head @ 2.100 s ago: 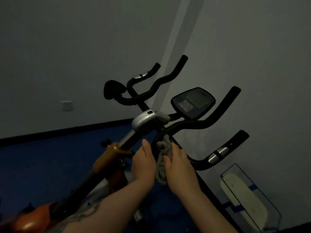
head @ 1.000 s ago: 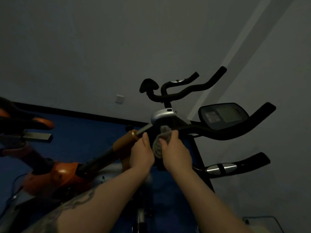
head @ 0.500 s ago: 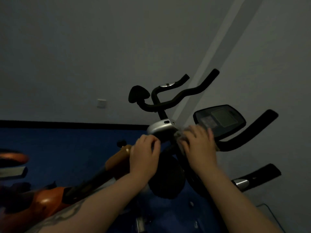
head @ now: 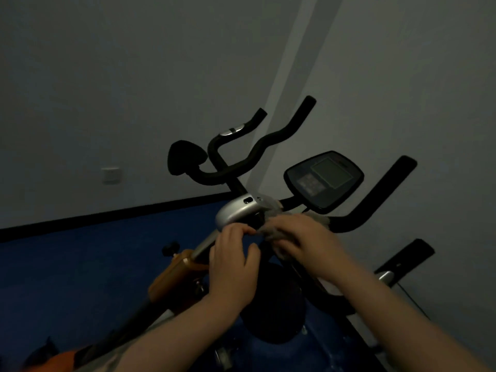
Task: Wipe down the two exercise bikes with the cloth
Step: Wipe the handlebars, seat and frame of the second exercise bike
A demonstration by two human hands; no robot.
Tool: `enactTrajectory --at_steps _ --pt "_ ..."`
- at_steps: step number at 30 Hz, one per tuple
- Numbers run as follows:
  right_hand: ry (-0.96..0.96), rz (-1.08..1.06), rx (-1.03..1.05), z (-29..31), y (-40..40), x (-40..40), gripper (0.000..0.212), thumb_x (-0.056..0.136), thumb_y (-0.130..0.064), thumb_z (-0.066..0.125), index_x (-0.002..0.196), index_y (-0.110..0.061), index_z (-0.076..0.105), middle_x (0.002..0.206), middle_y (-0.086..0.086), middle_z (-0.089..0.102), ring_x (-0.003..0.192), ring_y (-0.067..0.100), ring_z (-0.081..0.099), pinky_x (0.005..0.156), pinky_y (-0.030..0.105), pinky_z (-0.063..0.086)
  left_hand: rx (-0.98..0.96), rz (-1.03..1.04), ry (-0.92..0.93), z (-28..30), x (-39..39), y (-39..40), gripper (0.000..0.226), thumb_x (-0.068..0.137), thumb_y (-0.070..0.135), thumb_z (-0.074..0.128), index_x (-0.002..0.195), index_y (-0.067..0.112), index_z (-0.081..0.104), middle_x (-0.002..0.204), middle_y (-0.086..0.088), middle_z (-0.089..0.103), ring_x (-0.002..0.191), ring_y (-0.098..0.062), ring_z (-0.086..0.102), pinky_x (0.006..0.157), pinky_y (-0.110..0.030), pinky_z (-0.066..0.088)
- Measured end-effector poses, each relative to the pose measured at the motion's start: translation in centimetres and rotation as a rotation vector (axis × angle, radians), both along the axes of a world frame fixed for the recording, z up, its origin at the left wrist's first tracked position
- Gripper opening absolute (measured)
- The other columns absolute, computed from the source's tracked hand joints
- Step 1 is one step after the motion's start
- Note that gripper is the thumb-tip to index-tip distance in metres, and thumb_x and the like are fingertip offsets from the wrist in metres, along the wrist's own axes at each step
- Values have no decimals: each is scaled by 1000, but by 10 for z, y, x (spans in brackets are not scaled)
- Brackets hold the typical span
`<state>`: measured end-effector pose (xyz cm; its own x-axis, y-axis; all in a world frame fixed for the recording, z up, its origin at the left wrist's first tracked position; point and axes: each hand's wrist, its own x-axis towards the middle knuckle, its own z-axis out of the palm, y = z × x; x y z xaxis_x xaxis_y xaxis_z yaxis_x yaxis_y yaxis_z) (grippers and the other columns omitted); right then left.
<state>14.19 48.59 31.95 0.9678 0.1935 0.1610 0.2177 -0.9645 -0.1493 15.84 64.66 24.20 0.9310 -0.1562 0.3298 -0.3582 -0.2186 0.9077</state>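
The near exercise bike has black handlebars point(head: 375, 200), a dark console point(head: 323, 181) and a silver stem cap point(head: 239, 212) on an orange frame point(head: 174, 275). My right hand point(head: 300, 237) grips a grey cloth point(head: 276, 233) against the handlebar base, just right of the silver cap. My left hand point(head: 233, 261) curls round the stem post below the cap. Behind stands the second bike, with only its black handlebars point(head: 252, 154) showing. The room is dim and my right hand is blurred.
Grey walls meet in a corner behind the bikes, with a wall switch point(head: 111, 175) at left. Blue floor point(head: 67, 277) lies below a black skirting strip. A dark round part point(head: 273, 304) of the bike hangs under my hands.
Both hands rose from the stem below the cap to the handlebar base. The right hand carried the cloth up and to the right, then slid back towards the cap. The view swung about.
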Motion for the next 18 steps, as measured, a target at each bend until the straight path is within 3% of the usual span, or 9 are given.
enactTrajectory --at_steps 2,5,8,10,14,18 --pt "-73 -144 65 5 -24 -3 31 88 -28 65 119 -35 62 109 -7 65 102 15 57 87 35 47 28 -65 -26 3 3 0 20 85 33 42 103 32 50 105 15 50 101 0 45 92 -39 43" --pt "-298 -381 227 -9 -9 -4 29 89 -15 63 115 -24 67 104 -3 65 98 21 59 78 30 44 35 -150 -43 16 13 -4 16 84 28 50 99 32 54 102 16 53 100 -3 52 91 -39 45" --pt "-249 -191 150 -29 17 -8 27 81 -7 58 103 -19 67 99 -4 64 94 19 56 74 32 46 53 -199 77 34 29 -13 13 88 18 52 88 30 52 96 11 57 90 -9 56 84 -43 50" --pt "-232 -181 72 -13 -5 -5 30 81 -5 58 106 -19 68 102 -1 65 95 21 58 74 32 48 122 -242 136 43 39 -22 15 90 16 49 88 31 51 100 7 57 92 -15 57 86 -45 49" --pt "-389 -589 258 10 -39 -11 19 91 -8 56 100 -19 68 98 0 62 96 21 58 67 16 37 203 -348 154 56 43 -44 21 94 14 42 108 24 54 115 1 56 104 -20 56 94 -45 46" --pt "-346 -436 315 -15 -7 -22 33 88 -2 61 117 -17 67 118 -1 64 112 14 53 93 25 39 438 -357 18 55 32 -47 21 98 12 39 114 18 51 112 -3 56 101 -23 55 90 -40 44"
